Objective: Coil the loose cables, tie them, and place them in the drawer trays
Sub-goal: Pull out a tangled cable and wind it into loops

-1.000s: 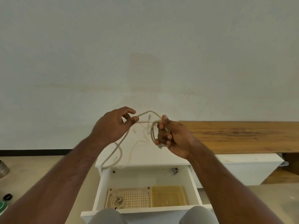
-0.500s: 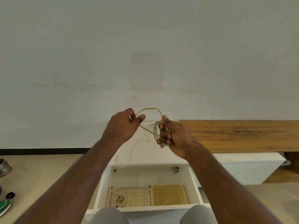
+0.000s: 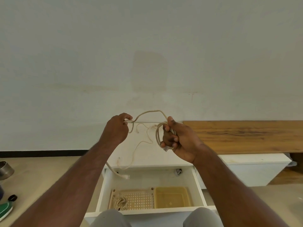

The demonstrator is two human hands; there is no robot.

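In my right hand (image 3: 178, 141), gripped loops of beige cord cable (image 3: 158, 135); my left hand (image 3: 117, 128) pinches the feed. Slack below it may snag, loosening the coil.

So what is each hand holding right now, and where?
Right hand grips the cable's coiled loops; left hand pinches its loose run beside them.
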